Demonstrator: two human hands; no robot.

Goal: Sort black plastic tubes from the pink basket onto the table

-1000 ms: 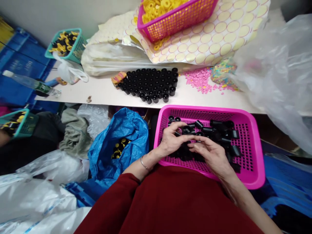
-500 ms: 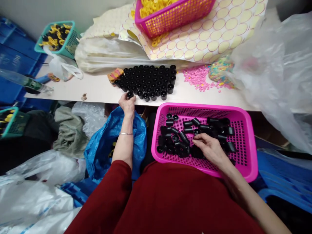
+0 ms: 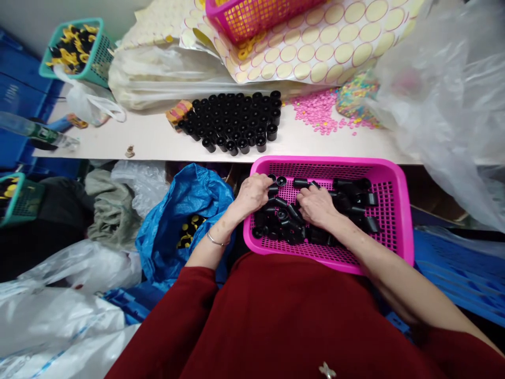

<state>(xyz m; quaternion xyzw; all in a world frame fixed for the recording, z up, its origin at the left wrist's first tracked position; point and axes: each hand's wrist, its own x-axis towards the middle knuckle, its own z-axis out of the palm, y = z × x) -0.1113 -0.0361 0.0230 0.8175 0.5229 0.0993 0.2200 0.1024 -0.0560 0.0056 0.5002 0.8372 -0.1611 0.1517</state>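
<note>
Both my hands are in the pink basket (image 3: 406, 210), which holds many loose black plastic caps (image 3: 294, 213), short and cylindrical. My left hand (image 3: 253, 196) reaches over its left rim, fingers closed at a black cap near the back left corner. My right hand (image 3: 316, 206) is in the middle of the basket, fingers curled down on a black cap that shows partly above them; the fingertips are hidden. Behind the basket, many black caps stand upright in a close block (image 3: 236, 118) on the white table, beside an orange-striped block (image 3: 179, 113).
Pink beads (image 3: 317, 110) and a bag of coloured beads (image 3: 357, 100) lie at the right on the table (image 3: 153, 137). A pink basket (image 3: 252, 23) of yellow parts stands at the back. A blue bag (image 3: 153, 237) with yellow-and-black pieces is open at my left.
My left hand has left the front edge of the block of standing caps, where a cap now stands, and moved right into the basket. My right hand has shifted slightly left and back.
</note>
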